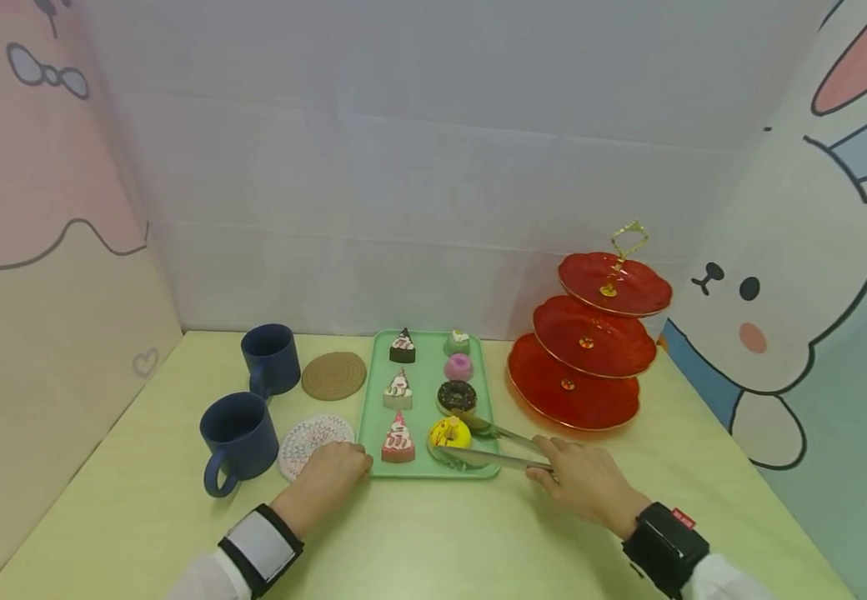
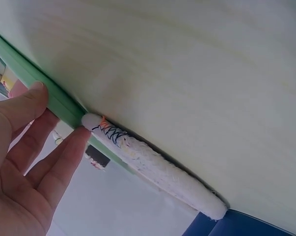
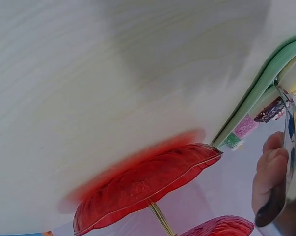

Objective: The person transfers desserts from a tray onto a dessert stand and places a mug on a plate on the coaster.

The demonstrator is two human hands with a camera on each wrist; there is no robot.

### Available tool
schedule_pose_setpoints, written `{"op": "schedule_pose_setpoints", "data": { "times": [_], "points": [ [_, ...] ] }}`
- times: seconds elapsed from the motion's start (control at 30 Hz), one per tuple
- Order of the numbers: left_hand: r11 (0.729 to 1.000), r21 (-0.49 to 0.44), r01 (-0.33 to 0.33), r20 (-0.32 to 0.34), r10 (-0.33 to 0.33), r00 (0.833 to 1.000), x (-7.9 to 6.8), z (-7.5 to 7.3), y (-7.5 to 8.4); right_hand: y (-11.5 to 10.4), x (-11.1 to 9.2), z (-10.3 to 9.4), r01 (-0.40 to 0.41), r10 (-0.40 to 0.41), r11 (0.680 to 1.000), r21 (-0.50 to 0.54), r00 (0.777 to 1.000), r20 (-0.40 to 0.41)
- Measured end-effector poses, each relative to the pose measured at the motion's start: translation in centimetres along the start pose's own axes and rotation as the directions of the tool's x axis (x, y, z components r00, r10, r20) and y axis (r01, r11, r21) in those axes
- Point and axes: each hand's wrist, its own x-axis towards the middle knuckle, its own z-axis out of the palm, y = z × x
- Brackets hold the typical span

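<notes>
Seemingly a staged booth; creased white sheet (image 1: pixel 418 175) behind, cartoon-printed panels (image 1: pixel 854 400) either side.

A pale yellow counter (image 1: pixel 418 542) with faint wood-like streaks carries everything. At the left stand two dark blue mugs, a far mug (image 1: pixel 280 371) and a near mug (image 1: pixel 248 450), both upright. Just right of them lie two round mats — a tan mat (image 1: pixel 333 376) farther off, a speckled white mat (image 1: pixel 309 437) nearer. Toward the middle, a light green tray (image 1: pixel 426 392) lies flat, and on the far right stands a red three-tier stand (image 1: pixel 591 337).
</notes>
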Motion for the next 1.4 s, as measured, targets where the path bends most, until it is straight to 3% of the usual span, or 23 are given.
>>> {"op": "schedule_pose_setpoints", "data": {
  "times": [0.33, 0.8, 1.17, 1.4],
  "points": [
    [1.000, 0.014, -0.009, -0.010, 0.009, 1.000, -0.2, 0.1, 0.0, 0.1, -0.7, 0.9, 0.058, -0.059, 0.998, -0.018, 0.993, -0.101],
    [1.000, -0.013, -0.005, -0.030, 0.004, 1.000, -0.1, -0.2, 0.3, 1.8, -1.9, -0.1, -0.041, 0.034, 0.998, -0.046, 0.988, -0.152],
    [1.000, -0.013, -0.008, -0.034, 0.008, 0.999, -0.1, 0.1, -0.1, 3.1, -2.4, -0.8, -0.047, 0.035, 0.997, -0.056, 0.978, -0.206],
    [1.000, -0.018, -0.011, -0.049, 0.011, 0.999, -0.1, 0.2, -0.1, 4.4, -3.2, -1.8, -0.089, 0.072, 0.992, -0.086, 0.979, -0.189]
  ]
}}
